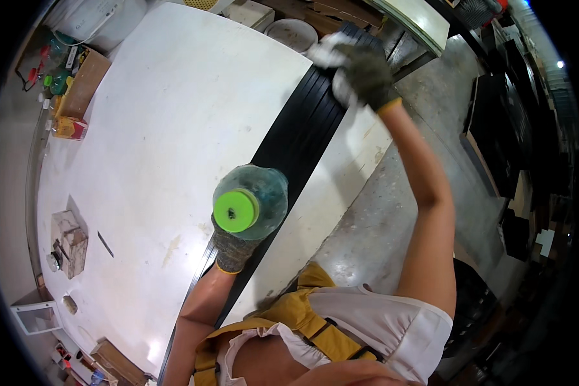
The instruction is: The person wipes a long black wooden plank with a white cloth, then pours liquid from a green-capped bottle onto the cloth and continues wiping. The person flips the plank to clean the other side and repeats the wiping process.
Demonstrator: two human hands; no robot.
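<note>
My left hand (pixel 234 248), in a dark knit glove, is closed around a clear bluish plastic bottle (pixel 271 194) with a bright green cap (pixel 235 211). The bottle is held over long black strips (pixel 302 122) that lie side by side on a white table (pixel 154 122). At the far end of the strips, my gloved right hand (pixel 368 76) presses a white cloth (pixel 328 53) against them. Motion blurs the cloth, and my right fingers are partly hidden. Most of my left fingers are behind the bottle.
A stone-like block (pixel 69 243) and a thin dark blade-like piece (pixel 105 244) lie on the table's left. Bottles and a cardboard box (pixel 87 80) crowd the far left edge. A round lid (pixel 291 35) sits beyond the far edge. Dark panels (pixel 498 132) stand on the right.
</note>
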